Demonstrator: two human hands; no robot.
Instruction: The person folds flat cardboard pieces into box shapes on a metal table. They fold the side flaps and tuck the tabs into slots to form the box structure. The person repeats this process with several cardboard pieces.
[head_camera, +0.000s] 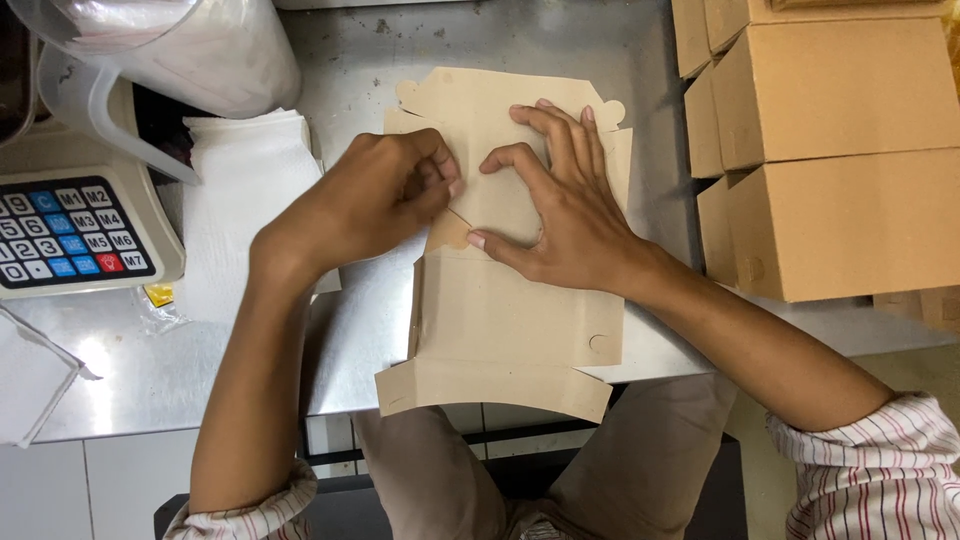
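A flat brown cardboard box blank (500, 320) lies on the steel counter (200, 370), its near flap hanging over the front edge. My left hand (375, 195) pinches a small side flap of the blank between thumb and fingers. My right hand (555, 205) presses flat on the middle panel, fingers spread, thumb against the same flap. The hands almost touch each other.
Stacked folded brown cardboard boxes (830, 160) fill the right side. A weighing scale with a keypad (70, 230) stands at the left, white paper sheets (245, 190) beside it, a clear plastic jug (190, 50) behind. My lap shows below the counter edge.
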